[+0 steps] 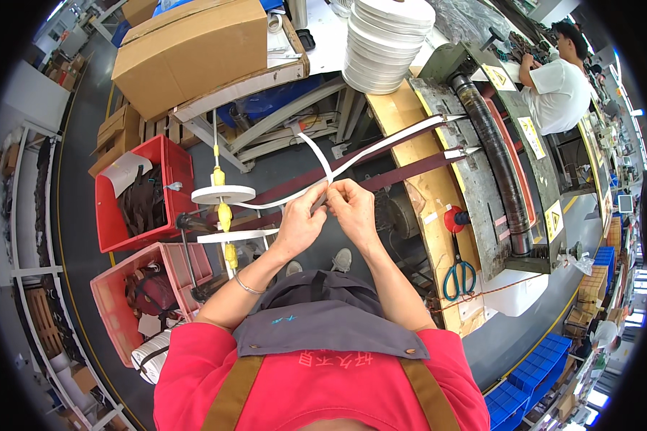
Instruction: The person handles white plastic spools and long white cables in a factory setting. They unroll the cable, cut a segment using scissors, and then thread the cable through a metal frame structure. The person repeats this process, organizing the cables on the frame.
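In front of my body, my left hand (300, 224) and my right hand (354, 210) are close together, their fingertips closed on a narrow white tape (392, 144). One length of it runs right to the machine, above a dark maroon strap (413, 166). A loose white end (313, 149) sticks up beyond my fingers. To the left, more tape leads back to a flat white reel (223, 194) on a rod with yellow clamps (225, 215). Exactly how the tape lies between my fingertips is hidden.
Right of me stands a machine with a dark roller (490, 158). Teal-handled scissors (459, 279) hang on its wooden edge. Red crates (171, 164) stand left, a cardboard box (194, 54) and stacked white reels (385, 50) beyond. A person in white (562, 97) works at far right.
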The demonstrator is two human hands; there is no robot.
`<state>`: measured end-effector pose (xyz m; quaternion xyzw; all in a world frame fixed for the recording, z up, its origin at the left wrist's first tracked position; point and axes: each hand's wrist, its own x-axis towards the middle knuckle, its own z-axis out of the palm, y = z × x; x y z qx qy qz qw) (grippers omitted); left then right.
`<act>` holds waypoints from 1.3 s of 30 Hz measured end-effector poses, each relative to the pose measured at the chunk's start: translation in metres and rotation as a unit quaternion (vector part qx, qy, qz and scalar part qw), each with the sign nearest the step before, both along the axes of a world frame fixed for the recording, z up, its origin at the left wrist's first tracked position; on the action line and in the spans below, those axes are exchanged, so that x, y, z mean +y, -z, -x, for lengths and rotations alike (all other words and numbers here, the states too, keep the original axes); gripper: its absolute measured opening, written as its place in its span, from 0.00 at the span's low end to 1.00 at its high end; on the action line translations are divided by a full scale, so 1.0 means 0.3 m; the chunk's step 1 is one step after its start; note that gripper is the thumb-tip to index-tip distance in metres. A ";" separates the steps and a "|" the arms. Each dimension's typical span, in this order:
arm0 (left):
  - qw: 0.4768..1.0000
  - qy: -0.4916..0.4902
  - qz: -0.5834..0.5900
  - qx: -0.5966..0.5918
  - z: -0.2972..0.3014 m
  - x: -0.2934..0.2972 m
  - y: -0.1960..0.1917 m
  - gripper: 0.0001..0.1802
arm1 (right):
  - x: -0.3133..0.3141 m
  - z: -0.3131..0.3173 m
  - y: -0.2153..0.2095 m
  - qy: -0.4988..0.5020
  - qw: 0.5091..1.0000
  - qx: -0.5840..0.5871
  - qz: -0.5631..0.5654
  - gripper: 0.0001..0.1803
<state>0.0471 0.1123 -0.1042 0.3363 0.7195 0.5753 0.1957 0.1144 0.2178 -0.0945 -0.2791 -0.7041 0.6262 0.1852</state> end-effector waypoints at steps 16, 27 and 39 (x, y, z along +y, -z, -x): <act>0.996 0.023 0.040 0.081 0.006 -0.023 -0.059 0.21 | -0.008 -0.001 -0.016 -0.002 1.000 0.017 0.006 0.06; 0.961 0.070 -0.057 -0.262 0.055 -0.037 -0.093 0.11 | -0.028 -0.017 -0.002 -0.001 0.995 0.092 0.038 0.06; 0.917 0.042 -0.153 -0.367 0.201 -0.023 -0.070 0.07 | -0.020 -0.060 0.072 -0.019 0.990 0.089 0.108 0.06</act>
